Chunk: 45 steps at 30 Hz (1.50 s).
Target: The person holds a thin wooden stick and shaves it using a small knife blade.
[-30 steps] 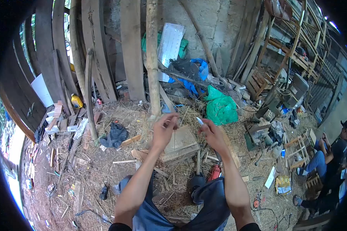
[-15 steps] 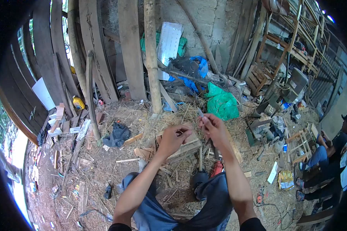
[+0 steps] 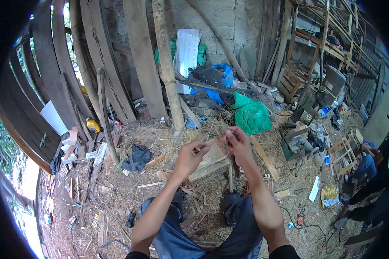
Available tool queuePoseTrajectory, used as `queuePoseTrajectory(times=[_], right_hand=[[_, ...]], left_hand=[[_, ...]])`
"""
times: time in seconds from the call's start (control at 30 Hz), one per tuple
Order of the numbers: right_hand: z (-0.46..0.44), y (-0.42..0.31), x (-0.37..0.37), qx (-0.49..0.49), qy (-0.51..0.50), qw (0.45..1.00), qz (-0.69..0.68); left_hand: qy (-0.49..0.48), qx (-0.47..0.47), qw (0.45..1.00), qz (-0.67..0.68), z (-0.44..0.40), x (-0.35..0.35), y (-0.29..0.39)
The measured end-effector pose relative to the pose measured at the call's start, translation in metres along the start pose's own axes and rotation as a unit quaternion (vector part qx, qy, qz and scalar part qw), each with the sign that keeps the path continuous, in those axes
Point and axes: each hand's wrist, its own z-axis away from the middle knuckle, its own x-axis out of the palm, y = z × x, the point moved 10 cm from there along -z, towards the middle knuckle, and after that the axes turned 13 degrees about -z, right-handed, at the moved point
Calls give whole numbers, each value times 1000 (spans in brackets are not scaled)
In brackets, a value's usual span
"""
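My left hand (image 3: 190,159) is closed, thumb and fingers pinched on a thin pale strip (image 3: 210,140), which looks like wood or bamboo. Close by on the right, my right hand (image 3: 239,146) is closed round what looks like a knife; its narrow grey blade (image 3: 223,125) points up past the thumb, and a dark part hangs below the fist. The fingers hide most of both things. Below the hands is a pale wooden block (image 3: 212,166), with a thin upright stick (image 3: 230,179) at its right side near my dark shoe.
A green plastic bag (image 3: 253,117) and blue sheeting lie by the back wall. A wooden post (image 3: 167,73) stands ahead. Black cloth (image 3: 138,157), a yellow bottle (image 3: 93,125) and wood scraps litter the left. People sit at far right, near a cable (image 3: 315,228) on the floor.
My view has shifted slightly, so the surroundings sit lower. Both hands keep their grips; the fingertips have moved only slightly.
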Motion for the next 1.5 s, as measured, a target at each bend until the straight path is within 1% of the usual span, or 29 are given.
queuePoseTrajectory(times=[0.1, 0.13, 0.17, 0.27, 0.33, 0.37, 0.4, 0.43, 0.53, 0.57, 0.63, 0.67, 0.7, 0.77, 0.8, 0.87, 0.9, 0.97, 1.0, 1.03, 1.07, 1.13, 1.2, 1.27, 1.33, 1.37, 1.4, 1.43, 1.5], right_hand=[[1, -7, -5, -25, 22, 999, 23], [5, 7, 6, 17, -15, 999, 37], [7, 17, 13, 58, -50, 996, 52], [10, 20, 12, 102, -55, 993, 36], [8, 21, 4, 125, -42, 991, 10], [6, 20, 1, 116, -53, 991, 29], [5, 17, -1, 108, -63, 991, 48], [3, 15, -6, 114, -52, 991, 47], [1, 11, -12, 109, -34, 992, 60], [0, 4, -16, 96, -9, 993, 70], [-1, 6, -16, 101, -12, 993, 61], [-1, 8, -16, 107, -16, 993, 53], [-2, 10, -18, 109, -17, 992, 55], [-7, -4, -40, 31, 60, 992, 109], [-9, -12, -50, 31, 56, 992, 111], [-12, -46, -81, -41, 102, 994, 17], [-11, -45, -71, -45, 96, 994, 18], [3, -21, -39, 25, 83, 996, 23], [7, -17, -25, 24, 87, 996, 24], [9, -6, -1, 58, 36, 997, 22], [11, 2, 16, 92, -17, 995, 20], [4, 12, 11, 101, -30, 994, 16], [-2, 21, 8, 116, -45, 992, 13], [-4, 20, -4, 108, -24, 993, 42], [-5, 19, -9, 114, -11, 992, 58], [-8, 15, -15, 95, -1, 993, 69], [-11, 10, -23, 75, 10, 994, 79], [-17, -3, -54, 36, 99, 993, 54], [-15, -28, -72, 2, 102, 994, 39]], left_hand=[[35, 30, 998, -42, 2, -3, 2], [64, 42, 996, -44, 2, -7, 5], [64, 44, 996, -42, 2, -5, 5], [50, 20, 998, -22, 5, 0, 1], [-2, 28, 997, 66, 4, 8, -4], [-3, 25, 997, 68, 4, 6, -7], [-41, -14, 996, 83, 4, 11, -14], [-80, -54, 990, 99, 7, 18, -21], [-117, -95, 978, 145, 8, 22, -22], [-114, -97, 978, 148, 8, 21, -23], [-95, -75, 990, 74, 6, 17, -21], [-92, -77, 990, 78, 6, 18, -23], [-80, -47, 994, 56, 5, 16, -20], [-65, -16, 997, 34, 4, 8, -24], [-57, -13, 997, 44, 5, -1, -33], [-46, -6, 998, 49, 9, -14, -35], [-46, -33, 996, 73, 10, -17, -37], [-46, -60, 992, 100, 9, -18, -34], [-76, -82, 987, 120, 8, -10, -33], [-105, -103, 979, 139, 9, -1, -32], [-107, -102, 979, 139, 9, 2, -32], [-93, -52, 987, 121, 7, 2, -25], [-97, -54, 987, 117, 9, 3, -23], [-100, -57, 987, 116, 8, 7, -28], [-52, 0, 995, 82, 4, 3, -28], [-52, 0, 995, 83, 4, 4, -32], [-21, 18, 999, 32, 5, -4, -29], [10, 36, 999, -20, 8, -12, -25], [8, 17, 999, -27, 14, -26, -30]])
